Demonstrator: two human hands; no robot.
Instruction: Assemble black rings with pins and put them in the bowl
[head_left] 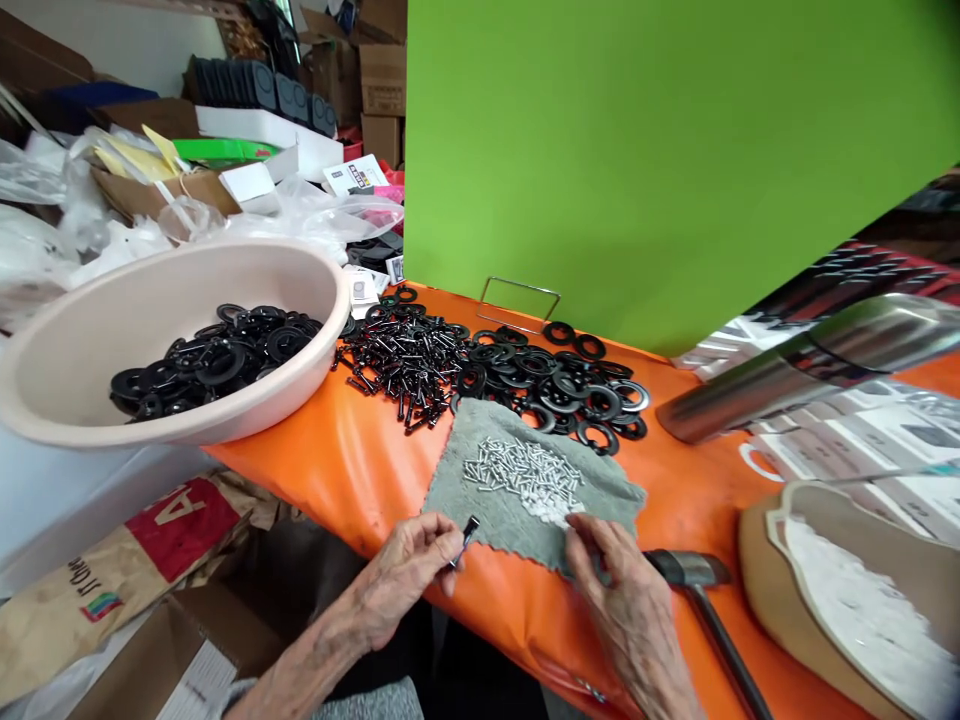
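Our left hand (397, 582) pinches a black bolt (468, 537); our right hand (611, 590) curls on the cloth (604, 505), holding what we cannot tell. The cloth keeps silver screws (523, 477) together at 12 o'clock.

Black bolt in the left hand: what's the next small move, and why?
Probably pinch one silver pin from the pile with the right hand. The left hand already holds the black bolt up off the cloth, while the right hand sits at the edge of the silver pins on the grey cloth.
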